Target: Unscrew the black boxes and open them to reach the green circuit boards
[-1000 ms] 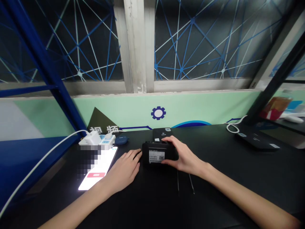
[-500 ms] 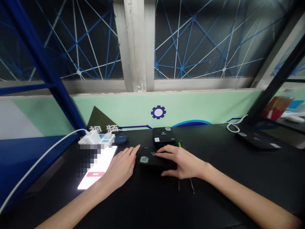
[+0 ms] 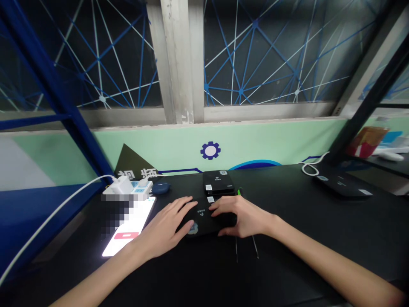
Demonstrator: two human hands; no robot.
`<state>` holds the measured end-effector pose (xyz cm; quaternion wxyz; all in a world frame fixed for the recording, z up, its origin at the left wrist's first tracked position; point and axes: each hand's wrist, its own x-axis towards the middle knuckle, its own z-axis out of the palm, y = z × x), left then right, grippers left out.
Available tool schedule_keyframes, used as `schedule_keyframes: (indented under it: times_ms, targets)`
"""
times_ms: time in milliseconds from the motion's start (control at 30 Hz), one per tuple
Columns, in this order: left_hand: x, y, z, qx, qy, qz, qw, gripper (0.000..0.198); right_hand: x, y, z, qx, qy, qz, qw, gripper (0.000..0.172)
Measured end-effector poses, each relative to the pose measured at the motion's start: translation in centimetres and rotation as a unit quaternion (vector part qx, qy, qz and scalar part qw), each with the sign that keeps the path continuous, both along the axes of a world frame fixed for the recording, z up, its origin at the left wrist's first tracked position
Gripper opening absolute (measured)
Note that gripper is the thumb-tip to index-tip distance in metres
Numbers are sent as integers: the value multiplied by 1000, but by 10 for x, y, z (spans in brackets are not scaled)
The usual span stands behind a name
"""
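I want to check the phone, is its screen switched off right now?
No, the phone lies on the black table left of the left hand with its screen lit bright white.

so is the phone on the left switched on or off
On: the phone lies flat on the black table with its screen lit white, showing a red bar, just left of the left hand.

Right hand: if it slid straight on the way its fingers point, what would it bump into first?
The right hand lies on the flat black box, fingers pointing left. Going straight on, it would probably meet the left hand first, whose fingers rest on the same box. Depth is hard to judge.
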<state>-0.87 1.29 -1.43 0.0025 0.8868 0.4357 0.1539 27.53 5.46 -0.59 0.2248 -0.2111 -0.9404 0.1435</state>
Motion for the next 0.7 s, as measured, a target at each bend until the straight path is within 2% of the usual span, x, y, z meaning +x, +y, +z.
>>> schedule_keyframes:
  times_ms: [200, 367, 533, 700]
  targets:
    - [1, -2, 13, 57, 36, 47, 997, 30, 2, 5, 0, 9, 19, -39, 999, 15]
    - [0, -2, 13, 80, 12, 22, 996, 22, 0, 7, -2, 44, 29, -94, 994, 13]
    - [-5, 1, 9, 41, 19, -41, 998, 35, -1, 5, 0, 46, 22, -101, 994, 11]
    - [-3, -3, 16, 75, 76, 19, 994, 32, -2, 4, 0, 56, 17, -118, 991, 11]
